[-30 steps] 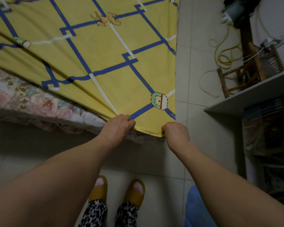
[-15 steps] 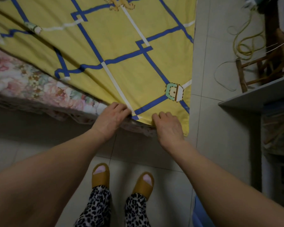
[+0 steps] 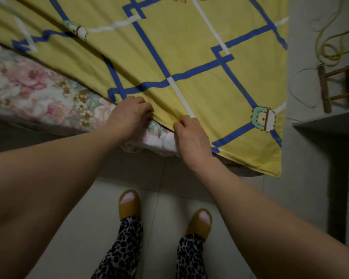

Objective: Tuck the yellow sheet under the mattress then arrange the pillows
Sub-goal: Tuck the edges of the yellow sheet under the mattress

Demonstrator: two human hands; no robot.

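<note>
Head view: left hand [image 3: 129, 114] and right hand [image 3: 191, 133], both curled and pinching the edge of the yellow sheet [image 3: 189, 57], at the mattress [image 3: 38, 93] side near the corner; no pillows in sight. Risk: the loose corner flap stays hanging, or the pinched edge bunches up instead of sliding under.

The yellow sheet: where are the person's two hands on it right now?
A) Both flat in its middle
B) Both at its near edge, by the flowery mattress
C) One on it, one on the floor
B: the left hand and right hand both grip the yellow sheet at its near edge, where the floral mattress shows.
</note>
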